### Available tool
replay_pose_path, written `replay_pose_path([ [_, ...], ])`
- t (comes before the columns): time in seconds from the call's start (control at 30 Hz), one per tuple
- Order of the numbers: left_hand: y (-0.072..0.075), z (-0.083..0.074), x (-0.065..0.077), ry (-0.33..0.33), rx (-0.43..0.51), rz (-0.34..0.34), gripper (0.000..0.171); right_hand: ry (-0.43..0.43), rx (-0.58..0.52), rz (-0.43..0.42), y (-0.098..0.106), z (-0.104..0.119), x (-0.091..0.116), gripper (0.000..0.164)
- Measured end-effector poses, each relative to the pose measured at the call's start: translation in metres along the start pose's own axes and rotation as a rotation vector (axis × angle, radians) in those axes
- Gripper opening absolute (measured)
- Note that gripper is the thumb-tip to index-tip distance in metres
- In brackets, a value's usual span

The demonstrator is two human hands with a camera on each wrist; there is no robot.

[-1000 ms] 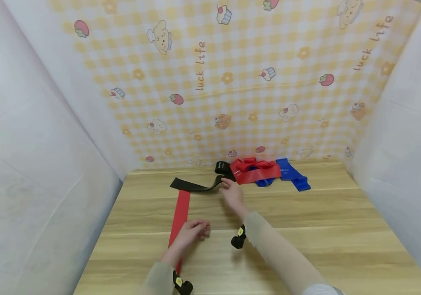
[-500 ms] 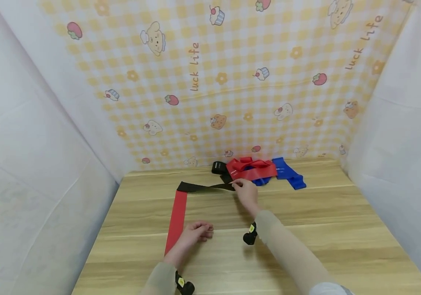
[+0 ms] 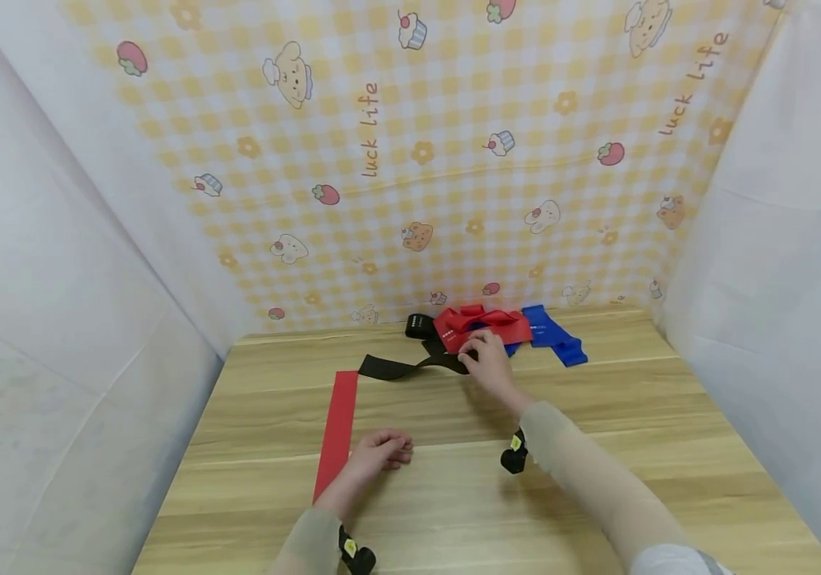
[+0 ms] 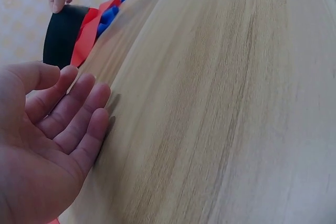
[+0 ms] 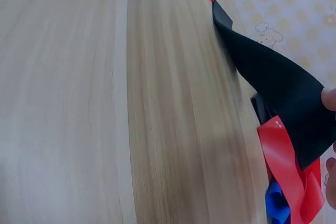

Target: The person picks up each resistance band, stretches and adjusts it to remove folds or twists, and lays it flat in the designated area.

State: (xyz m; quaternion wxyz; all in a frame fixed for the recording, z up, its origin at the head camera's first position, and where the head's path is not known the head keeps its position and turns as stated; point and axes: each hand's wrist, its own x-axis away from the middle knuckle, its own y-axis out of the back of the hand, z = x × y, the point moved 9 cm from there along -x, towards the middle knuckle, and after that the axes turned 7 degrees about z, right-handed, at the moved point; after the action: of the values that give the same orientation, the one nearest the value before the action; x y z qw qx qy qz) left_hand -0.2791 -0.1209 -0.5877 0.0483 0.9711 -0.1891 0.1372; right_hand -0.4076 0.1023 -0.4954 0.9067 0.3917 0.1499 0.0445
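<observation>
My right hand pinches one end of a black elastic exercise band near the back of the table. In the right wrist view the black band runs twisted from that grip, lifted at the held end, with its far end low by a red band. That red band lies straight and flat on the left, partly hidden by my left forearm. My left hand hovers over the table beside it, holding nothing; in the left wrist view its fingers are loosely bent, palm up.
Along the back wall lie a crumpled red band, a blue band to its right, and a folded black band to its left. A checked cloth hangs behind the wooden table; white sheets flank both sides.
My right hand has drawn the black band to the right; its left end has slid off the top of the straight red band. My left hand stays nearly still. The head view shifts slightly.
</observation>
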Motion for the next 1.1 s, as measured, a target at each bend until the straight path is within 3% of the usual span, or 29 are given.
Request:
replay_pose_path([
  [0.2,-0.001,0.0,-0.001,0.001,-0.01,0.005,0.027,0.027,0.096,0.017,0.006,0.002,0.003,0.004],
  [0.43,-0.007,-0.022,0.012,-0.013,-0.013,0.017,0.027,0.027,0.142,0.036,0.009,0.002,0.004,0.005],
  [0.6,-0.003,-0.004,-0.001,0.0,-0.018,0.007,0.029,0.096,0.152,0.009,0.017,0.011,0.003,0.006],
  [0.87,-0.002,-0.007,-0.003,-0.015,-0.01,0.004,0.031,0.181,0.098,-0.067,0.037,0.034,-0.006,0.005],
  [1.1,-0.002,-0.013,-0.004,-0.016,-0.004,-0.007,0.03,0.172,-0.02,-0.115,0.052,0.052,-0.014,0.007],
])
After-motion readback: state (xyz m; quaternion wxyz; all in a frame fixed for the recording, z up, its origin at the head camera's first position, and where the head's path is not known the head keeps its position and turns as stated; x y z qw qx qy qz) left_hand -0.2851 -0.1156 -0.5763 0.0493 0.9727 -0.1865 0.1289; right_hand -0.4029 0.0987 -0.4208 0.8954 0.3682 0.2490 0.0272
